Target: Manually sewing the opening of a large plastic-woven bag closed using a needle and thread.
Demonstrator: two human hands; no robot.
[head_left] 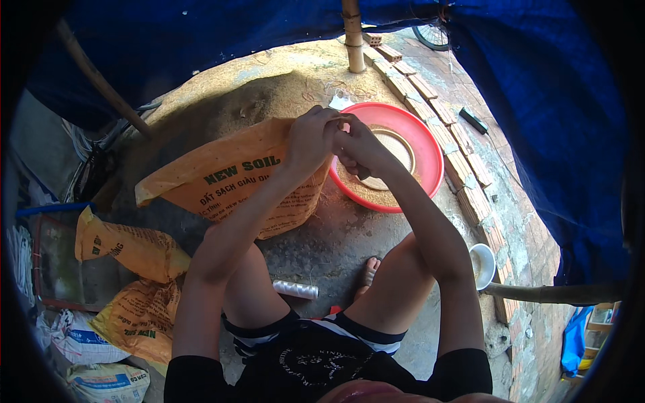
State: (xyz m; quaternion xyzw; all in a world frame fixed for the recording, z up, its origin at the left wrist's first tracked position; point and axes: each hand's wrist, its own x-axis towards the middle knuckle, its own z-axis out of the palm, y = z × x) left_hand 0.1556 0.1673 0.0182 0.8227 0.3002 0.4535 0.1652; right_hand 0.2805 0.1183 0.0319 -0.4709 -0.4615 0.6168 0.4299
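both hands, left hand (310, 138) and right hand (356, 149), pinch the orange sack (235, 178) mouth at frame centre, seemingly closing it; next, keep that edge gathered.

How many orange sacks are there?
3: one orange sack held by both hands at centre, two more lying at left. Others may be hidden.

sack (228, 178): left of the basin, its top edge held by both hands
basin (423, 144): right of sack, brick row (443, 127) behind
thread spool (295, 289): on ground between the knees
bowl (482, 265): right of right forearm
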